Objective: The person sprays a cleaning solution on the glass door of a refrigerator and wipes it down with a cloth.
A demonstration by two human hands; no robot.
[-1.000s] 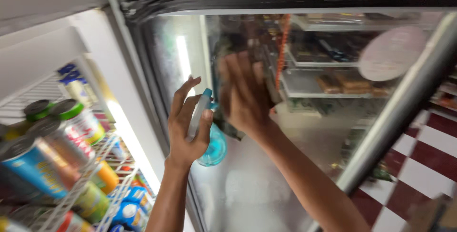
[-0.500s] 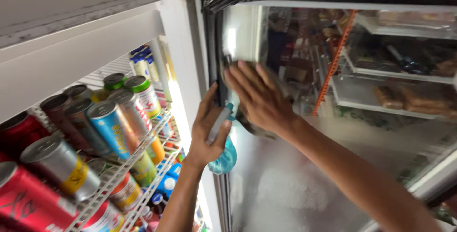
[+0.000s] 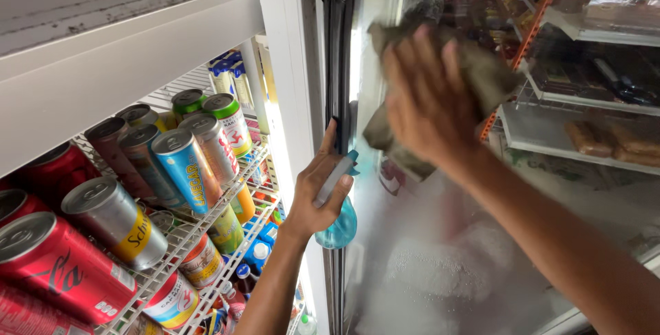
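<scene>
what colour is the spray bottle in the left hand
Translucent teal-blue spray bottle in the left hand, head view.
</scene>
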